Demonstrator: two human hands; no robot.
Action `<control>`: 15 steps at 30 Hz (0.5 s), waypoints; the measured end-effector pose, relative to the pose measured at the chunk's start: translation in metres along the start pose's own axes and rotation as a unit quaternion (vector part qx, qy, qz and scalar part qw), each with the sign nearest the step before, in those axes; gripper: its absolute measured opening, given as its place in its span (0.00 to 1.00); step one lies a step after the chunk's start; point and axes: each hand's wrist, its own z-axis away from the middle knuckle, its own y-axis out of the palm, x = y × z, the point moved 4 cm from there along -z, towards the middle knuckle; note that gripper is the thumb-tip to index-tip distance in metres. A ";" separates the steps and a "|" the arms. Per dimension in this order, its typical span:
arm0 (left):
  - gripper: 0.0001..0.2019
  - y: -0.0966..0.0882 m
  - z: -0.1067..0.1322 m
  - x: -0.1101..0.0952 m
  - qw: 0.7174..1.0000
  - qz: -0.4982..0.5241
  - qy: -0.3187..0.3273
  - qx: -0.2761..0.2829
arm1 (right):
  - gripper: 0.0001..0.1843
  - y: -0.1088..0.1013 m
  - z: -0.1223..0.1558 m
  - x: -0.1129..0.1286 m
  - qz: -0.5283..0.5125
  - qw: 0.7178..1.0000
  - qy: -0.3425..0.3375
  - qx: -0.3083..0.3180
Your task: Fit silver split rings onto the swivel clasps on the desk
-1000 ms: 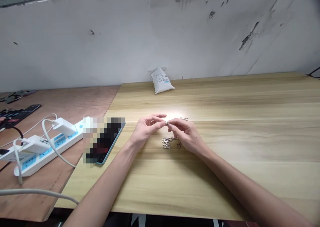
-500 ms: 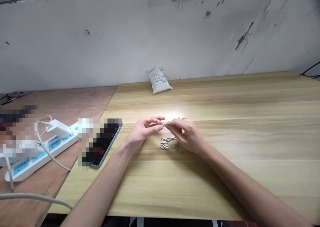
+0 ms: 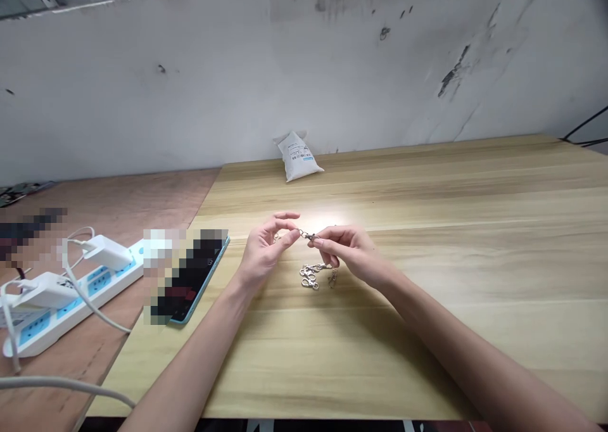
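Above the table my left hand pinches a small metal ring between thumb and index finger. A silver swivel clasp joins on to the ring, and the fingertips of my right hand are closed on it. Another small shiny piece shows by the left palm; its kind is unclear. Below my hands several silver swivel clasps lie in a loose group on the wooden table. One more clasp rests just right of them.
To the left lies a phone, partly blurred out. Past it a white power strip with plugged-in chargers and cables sits on a brownish board. A white labelled packet stands near the wall.
My hands have drawn slightly apart, so the ring and clasp between them show more plainly. The view has shifted a little.
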 end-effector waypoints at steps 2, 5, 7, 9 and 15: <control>0.05 0.001 0.001 -0.005 0.995 -0.089 0.050 0.000 | 0.14 -0.003 0.000 0.002 -0.005 1.000 0.004 -0.005; 0.04 0.004 0.004 -0.012 0.965 -0.236 0.114 -0.004 | 0.14 -0.006 0.000 0.004 0.011 1.000 0.007 -0.008; 0.04 0.005 0.006 -0.014 0.940 -0.313 0.136 -0.009 | 0.16 -0.006 -0.001 0.001 0.042 0.999 0.009 -0.010; 0.04 0.004 0.006 -0.013 0.918 -0.367 0.149 -0.001 | 0.17 -0.006 -0.003 -0.004 0.127 0.992 -0.005 -0.020; 0.06 -0.023 -0.003 -0.003 0.885 -0.453 0.108 -0.022 | 0.14 -0.010 -0.005 -0.013 0.452 0.888 -0.068 -0.048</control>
